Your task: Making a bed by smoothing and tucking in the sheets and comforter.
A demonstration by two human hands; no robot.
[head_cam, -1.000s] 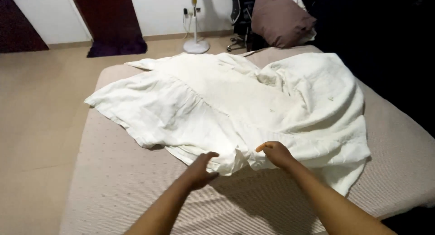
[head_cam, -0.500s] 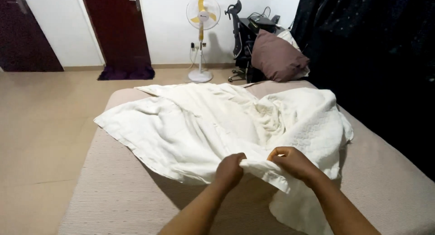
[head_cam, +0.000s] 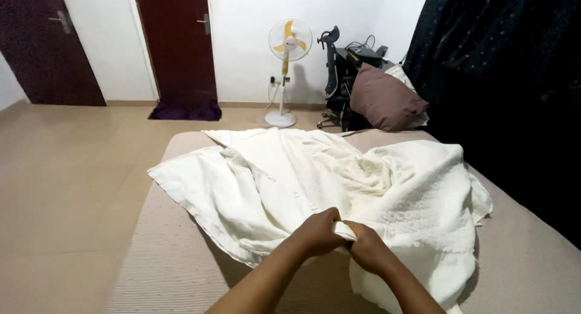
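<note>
Beige ribbed mattress (head_cam: 163,271) fills the lower frame, and I have both hands low at centre: my left hand (head_cam: 319,232) and right hand (head_cam: 367,253) pinch one edge of the cream bedsheet (head_cam: 290,181), knuckles touching. By my judgement the work has barely begun — one edge is gathered, the rest lies rumpled and unfolded across the middle. Farther off, a mauve pillow (head_cam: 385,100) sits upper right beside an office chair (head_cam: 334,66); a pedestal fan (head_cam: 288,66) stands at the wall — no containers visible.
</note>
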